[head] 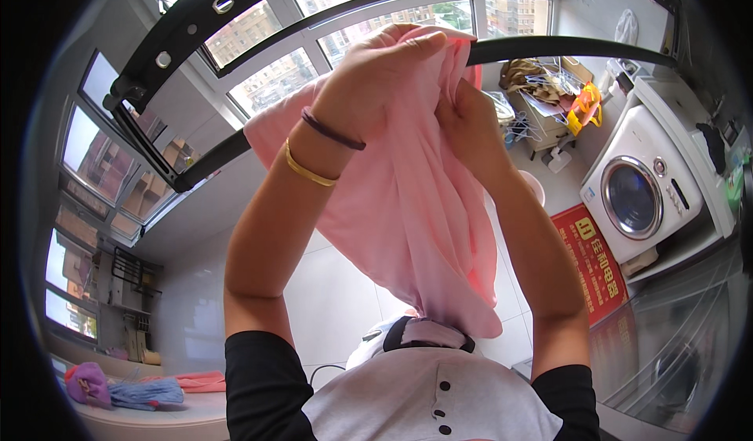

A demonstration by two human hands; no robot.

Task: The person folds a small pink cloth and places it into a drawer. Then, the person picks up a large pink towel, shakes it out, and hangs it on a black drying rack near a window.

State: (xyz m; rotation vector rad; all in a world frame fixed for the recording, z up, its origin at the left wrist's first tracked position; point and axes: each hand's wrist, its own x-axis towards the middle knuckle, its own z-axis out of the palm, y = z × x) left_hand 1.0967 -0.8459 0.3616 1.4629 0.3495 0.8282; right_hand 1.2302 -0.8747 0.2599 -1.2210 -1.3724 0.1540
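Note:
A large pink cloth (406, 206), perhaps a garment or sheet, hangs in folds over a black drying-rack rail (541, 47) in front of me. My left hand (382, 64) grips its upper part at the rail, thumb pointing right. Lower and to the right, my right hand (470, 117) is closed on a fold of the same cloth, its fingertips partly hidden by the fabric. The cloth reaches down almost to my waist. It covers the middle stretch of the rail.
A white front-loading washing machine (635, 188) stands at the right beside a red floor mat (588, 253) that bears writing. Behind are wire hangers (553, 85) on a small cabinet (541, 141). Folded clothes (141, 391) lie on a ledge at lower left. Windows (400, 14) line the back.

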